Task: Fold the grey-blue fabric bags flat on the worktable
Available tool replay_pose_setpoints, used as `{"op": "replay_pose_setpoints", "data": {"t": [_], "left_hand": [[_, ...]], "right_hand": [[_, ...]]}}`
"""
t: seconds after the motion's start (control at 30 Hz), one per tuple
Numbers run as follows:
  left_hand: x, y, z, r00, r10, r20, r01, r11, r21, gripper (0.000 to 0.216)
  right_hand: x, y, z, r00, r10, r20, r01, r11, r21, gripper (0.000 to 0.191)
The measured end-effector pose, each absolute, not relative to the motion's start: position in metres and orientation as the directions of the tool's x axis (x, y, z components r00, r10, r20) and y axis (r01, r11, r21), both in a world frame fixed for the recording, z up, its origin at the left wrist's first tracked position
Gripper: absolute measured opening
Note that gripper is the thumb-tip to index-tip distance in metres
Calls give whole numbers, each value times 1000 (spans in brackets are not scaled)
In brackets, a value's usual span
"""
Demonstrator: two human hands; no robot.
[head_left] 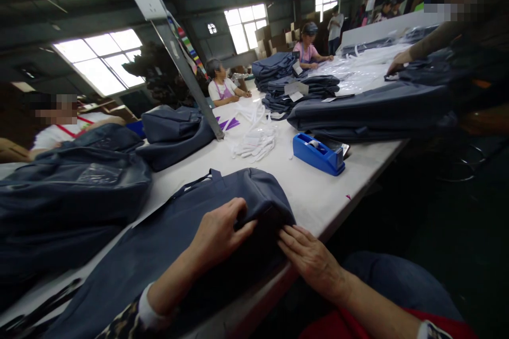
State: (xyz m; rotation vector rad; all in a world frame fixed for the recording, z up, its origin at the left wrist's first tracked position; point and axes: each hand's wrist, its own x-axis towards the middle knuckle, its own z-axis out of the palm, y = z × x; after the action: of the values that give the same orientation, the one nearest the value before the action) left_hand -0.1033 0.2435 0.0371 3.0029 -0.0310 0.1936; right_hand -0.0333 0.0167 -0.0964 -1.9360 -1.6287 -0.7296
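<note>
At the table's [314,190] near edge, the left hand [220,235] is gripping the navy bag's [159,249] doubled-over end with curled fingers while the right hand [312,259] is pressing it flat, fingers together, the remaining length lying unfolded.

- Daylight is admitted through the large windows [101,61] at the left and the smaller windows [246,26] at the back; both are blown out to white.
- The roof and the floor at the right are left in deep shade.
- The white table [310,190] is lit softly, and only faint shadows are cast.
- Glare is seen on the clear plastic sheets [358,71].
- The left hand [217,235], right hand [308,257] and dark bag [254,190] are rendered sharp.
- Lines are bent and stretched toward the edges.
</note>
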Motion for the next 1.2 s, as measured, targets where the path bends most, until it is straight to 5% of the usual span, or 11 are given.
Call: {"op": "replay_pose_setpoints", "data": {"t": [0.1,0.23,0.37,0.5,0.63,0.9,1.2], "left_hand": [[-79,223,43,993,76,93,76,-997,0,45],[-62,212,37,999,-40,18,-39,-995,-90,28],[-85,220,30,979,-197,60,-194,-980,-54,24],[-113,224,25,925,-343,164,-343,-939,-27,29],[-119,222,22,890,-400,221,-398,-916,-56,36],[-123,224,25,856,-463,229,-455,-886,-93,40],[-136,224,35,835,-482,265,-462,-876,-140,35]], "right_hand": [[-31,26,-110,125,743,658,991,-123,-49,34],[-34,29,-106,139,732,666,986,-42,-159,29],[-32,14,-74,327,725,606,845,63,-531,18],[5,10,-52,716,542,441,566,-81,-820,13],[46,47,-58,751,554,358,565,-259,-784,36],[42,114,-75,845,454,283,498,-476,-725,29],[41,140,-69,861,474,183,449,-541,-711,53]]}}
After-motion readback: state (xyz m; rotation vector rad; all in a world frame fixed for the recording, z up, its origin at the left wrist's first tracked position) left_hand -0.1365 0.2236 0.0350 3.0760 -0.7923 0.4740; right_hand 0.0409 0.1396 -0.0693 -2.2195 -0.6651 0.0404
